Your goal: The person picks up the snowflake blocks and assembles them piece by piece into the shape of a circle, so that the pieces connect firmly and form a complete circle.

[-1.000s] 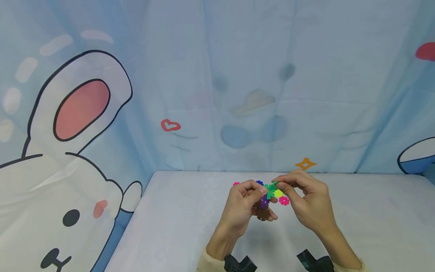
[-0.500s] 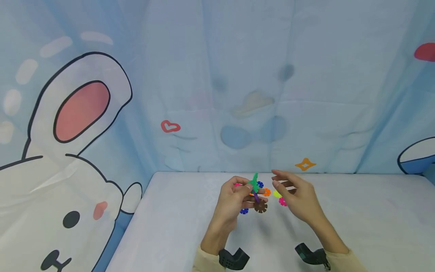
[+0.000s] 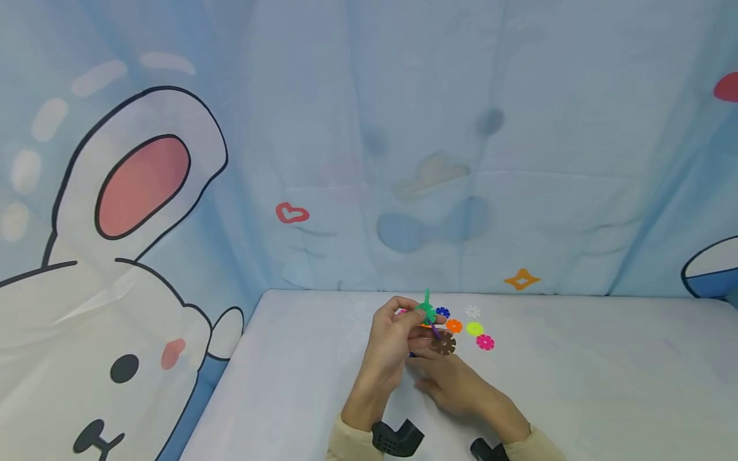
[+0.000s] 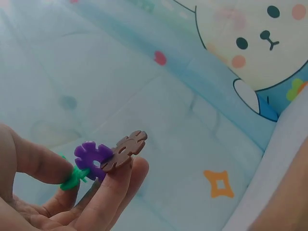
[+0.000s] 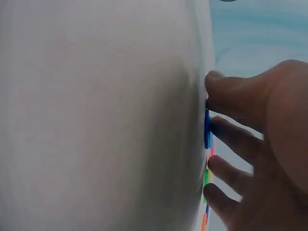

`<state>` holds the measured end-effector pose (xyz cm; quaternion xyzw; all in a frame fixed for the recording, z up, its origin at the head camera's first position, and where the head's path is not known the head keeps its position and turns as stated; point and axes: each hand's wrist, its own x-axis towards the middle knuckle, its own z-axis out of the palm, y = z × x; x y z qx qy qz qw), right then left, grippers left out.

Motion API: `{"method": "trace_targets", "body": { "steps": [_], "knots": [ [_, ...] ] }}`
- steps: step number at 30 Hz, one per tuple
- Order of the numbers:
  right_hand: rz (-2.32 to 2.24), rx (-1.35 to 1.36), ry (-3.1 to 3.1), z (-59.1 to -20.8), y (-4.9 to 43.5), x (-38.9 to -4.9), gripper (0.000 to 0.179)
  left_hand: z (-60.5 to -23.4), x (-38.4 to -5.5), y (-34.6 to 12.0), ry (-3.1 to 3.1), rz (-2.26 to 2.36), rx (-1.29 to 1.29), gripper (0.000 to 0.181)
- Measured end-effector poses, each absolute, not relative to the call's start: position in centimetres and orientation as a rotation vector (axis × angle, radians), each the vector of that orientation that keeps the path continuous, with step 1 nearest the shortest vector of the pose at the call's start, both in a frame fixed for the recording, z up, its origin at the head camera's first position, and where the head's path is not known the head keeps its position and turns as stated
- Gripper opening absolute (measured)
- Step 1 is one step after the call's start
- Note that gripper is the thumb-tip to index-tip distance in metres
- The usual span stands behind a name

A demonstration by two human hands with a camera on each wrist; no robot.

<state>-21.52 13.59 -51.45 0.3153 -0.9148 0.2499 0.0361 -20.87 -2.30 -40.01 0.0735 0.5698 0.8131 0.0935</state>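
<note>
My left hand [image 3: 387, 339] is raised and pinches a joined chain of notched plastic flower discs. Thumb and finger are on its green part [image 3: 426, 312], where a thin green piece stands up from the top. A purple disc [image 4: 89, 156] links the green to a brown disc [image 4: 126, 150], which lies by the lower fingers. Under the left hand, my right hand [image 3: 455, 381] is low at the white table. In the right wrist view, a blue disc [image 5: 207, 130] sits at the thumb and index fingertips. Those fingers are spread, and the index tip appears to touch it.
Loose flower discs lie past the hands: dark blue [image 3: 442, 312], white [image 3: 472, 312], orange [image 3: 454, 326], yellow [image 3: 475, 328] and pink [image 3: 485, 342]. Behind the white table [image 3: 605, 378] hangs a light blue curtain [image 3: 548, 160] with printed cartoons.
My right hand has let go of the green part, then moved down and left to the blue disc on the table. The left hand keeps the chain, now turned and slightly further left.
</note>
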Motion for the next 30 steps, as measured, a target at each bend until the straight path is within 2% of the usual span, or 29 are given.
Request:
{"method": "trace_targets", "body": {
  "steps": [5, 14, 20, 25, 30],
  "knots": [
    [0.796, 0.785, -2.804, -51.3, 14.0, -21.7, 0.020, -40.2, -20.8, -2.2, 1.700, 2.412, 0.211, 0.005],
    [0.999, 0.578, -2.977, -50.7, 15.6, -22.6, 0.024, -40.2, -20.8, -2.0, 1.729, 2.385, 0.228, 0.005],
    [1.064, 0.511, -2.923, -47.9, 17.9, -22.8, 0.002, -40.2, -20.8, -1.8, 1.755, 2.370, 0.285, 0.009],
    [1.139, 0.495, -2.654, -44.6, 20.0, -22.1, 0.010, -40.1, -20.7, -1.7, 1.804, 2.338, 0.284, 0.012],
    [1.237, 0.341, -2.479, -42.5, 20.6, -21.1, 0.020, -40.2, -20.6, -1.4, 1.810, 2.326, 0.267, 0.009]
  ]
}}
